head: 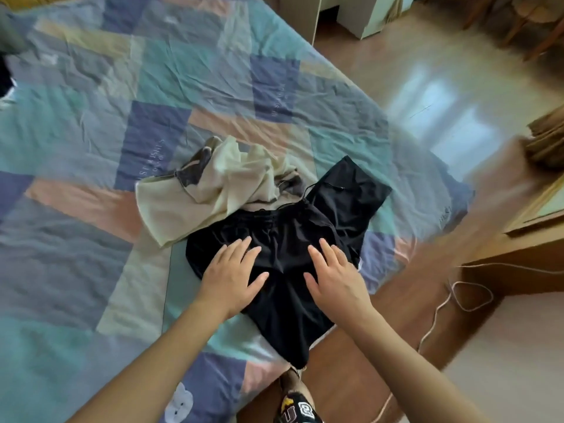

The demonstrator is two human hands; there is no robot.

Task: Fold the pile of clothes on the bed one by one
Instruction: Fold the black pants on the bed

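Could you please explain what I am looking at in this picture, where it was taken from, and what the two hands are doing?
There is no machine here: a person wears a wide-angle camera on the head, so this single picture looks forward and down at their own bare arms. The surface is a bed covered by a patchwork quilt in teal, blue and peach squares. On it, near the bed's edge, lies a pair of black drawstring shorts, partly hanging over the edge. The left hand and the right hand both lie flat and open on the shorts, apparently smoothing them; neither grips anything. Behind the shorts sits a crumpled cream garment, not yet folded. A white cord lies on the wooden floor.
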